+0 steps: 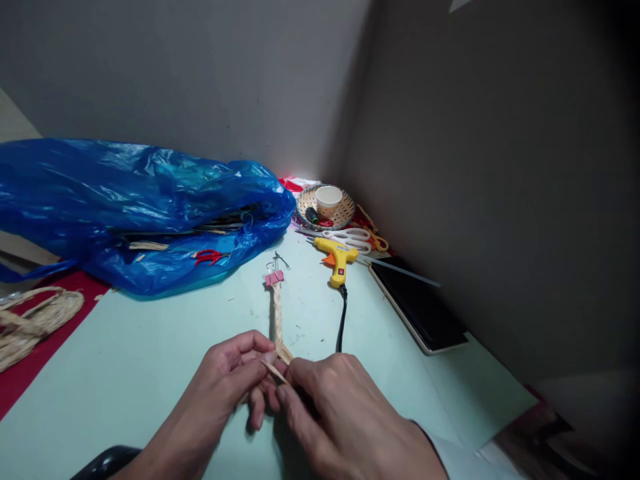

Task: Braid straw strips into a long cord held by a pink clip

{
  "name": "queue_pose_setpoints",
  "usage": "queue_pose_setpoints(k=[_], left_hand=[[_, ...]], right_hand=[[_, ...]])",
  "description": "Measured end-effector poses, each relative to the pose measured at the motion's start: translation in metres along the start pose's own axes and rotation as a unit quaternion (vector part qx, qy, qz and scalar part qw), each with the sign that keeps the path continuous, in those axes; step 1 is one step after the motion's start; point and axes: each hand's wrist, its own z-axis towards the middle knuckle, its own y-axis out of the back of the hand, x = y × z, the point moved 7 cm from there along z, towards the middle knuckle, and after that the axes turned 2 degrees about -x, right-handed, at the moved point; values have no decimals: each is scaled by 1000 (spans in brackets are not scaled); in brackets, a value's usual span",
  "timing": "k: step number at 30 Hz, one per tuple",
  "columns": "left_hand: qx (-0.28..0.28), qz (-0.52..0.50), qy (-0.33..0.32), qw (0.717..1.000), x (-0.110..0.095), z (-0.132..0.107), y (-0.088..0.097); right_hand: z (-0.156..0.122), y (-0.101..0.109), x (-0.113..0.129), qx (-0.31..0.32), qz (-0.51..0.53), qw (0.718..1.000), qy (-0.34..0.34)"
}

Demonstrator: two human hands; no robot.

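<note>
A pale plaited braid [278, 313] of flat straw-like strips runs from a pink binder clip [275, 277] towards me, its near end between my hands. My left hand [245, 373] has thumb and fingers closed on the loose strips at the braid's lower end. Opposite it, my right hand [330, 400] pinches strips between thumb and forefinger; one short strip end [274, 371] sticks out between both hands. The palms and my fingers hide where the other strips go. A thin metal piece [283, 261] lies by the clip.
A yellow glue gun [337, 259] with a black cord lies ahead, near white-handled scissors [353, 239] and a woven basket [345, 217] holding a cup. At right lies a black tablet [420, 307]. A blue plastic bag [150, 213] with red scissors [210, 257] fills the left; coiled braid [45, 320] lies nearer.
</note>
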Motion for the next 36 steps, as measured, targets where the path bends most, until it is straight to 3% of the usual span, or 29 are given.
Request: queue_pose_setpoints(k=[7,18,21,26,30,36], left_hand=[[21,0,-14,1000,-5,-1,-3],[-6,57,-8,998,2,5,2],[-14,47,-13,999,1,4,2],[-10,10,4,1000,-2,1,2],[-19,35,7,999,-1,4,7],[-47,95,15,994,0,6,14]], right_hand=[[4,-5,-4,0,-46,996,-72],[12,-2,5,1,-77,997,-7],[10,9,4,4,-35,998,43],[19,39,-14,-75,40,995,58],[33,21,-19,21,162,983,82],[35,9,-19,61,241,967,62]])
